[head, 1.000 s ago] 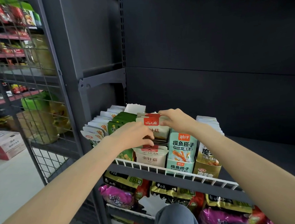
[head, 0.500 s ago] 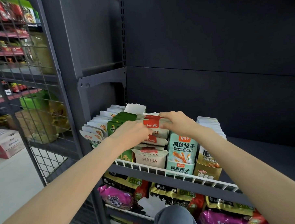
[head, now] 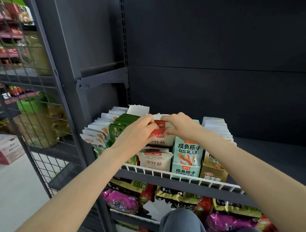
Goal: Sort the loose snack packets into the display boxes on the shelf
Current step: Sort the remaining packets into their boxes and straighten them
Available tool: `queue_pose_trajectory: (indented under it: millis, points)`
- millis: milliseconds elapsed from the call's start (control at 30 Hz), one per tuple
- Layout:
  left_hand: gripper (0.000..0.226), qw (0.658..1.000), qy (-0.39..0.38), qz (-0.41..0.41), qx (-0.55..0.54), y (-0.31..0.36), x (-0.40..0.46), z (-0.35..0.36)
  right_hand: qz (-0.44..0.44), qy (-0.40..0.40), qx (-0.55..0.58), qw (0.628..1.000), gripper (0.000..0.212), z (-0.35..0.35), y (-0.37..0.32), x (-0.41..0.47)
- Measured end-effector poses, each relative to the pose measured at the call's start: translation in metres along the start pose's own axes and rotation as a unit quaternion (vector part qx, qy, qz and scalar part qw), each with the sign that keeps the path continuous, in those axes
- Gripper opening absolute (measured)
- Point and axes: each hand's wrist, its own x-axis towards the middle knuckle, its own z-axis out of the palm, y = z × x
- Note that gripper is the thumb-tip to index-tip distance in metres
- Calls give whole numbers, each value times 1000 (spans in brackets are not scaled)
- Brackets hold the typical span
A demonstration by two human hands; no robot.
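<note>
On the far left, a wire mesh panel [head: 25, 97] blurs the store shelves behind it, so the goods there are hard to make out. The dark shelf [head: 266, 156] holds rows of display boxes behind a white wire rail [head: 168, 173]. A row of white packets [head: 98, 128] stands at the left, with green packets [head: 121, 124] beside it.

The left hand [head: 133, 134] curls its fingers on the left edge of the red-topped packets [head: 160, 133]. These stand upright in the cream box [head: 155, 162], tops up, flat fronts facing near. The right hand [head: 180, 125] pinches their right edge; the hands hide most of the tops. The teal box [head: 187, 170] and gold box [head: 213, 174] stand further right. Bags on the lower shelf are partly cut off.
</note>
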Motion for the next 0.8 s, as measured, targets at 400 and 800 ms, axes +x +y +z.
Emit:
queue_pose_trajectory:
  millis: [400,800]
  points:
    - [18,961,-261,-68,-61,-1,4,-4,0,12,1,1000,48,3,0,-2]
    - [29,958,-268,-93,-40,1,12,-3,5,6,8,1000,46,2,0,-3]
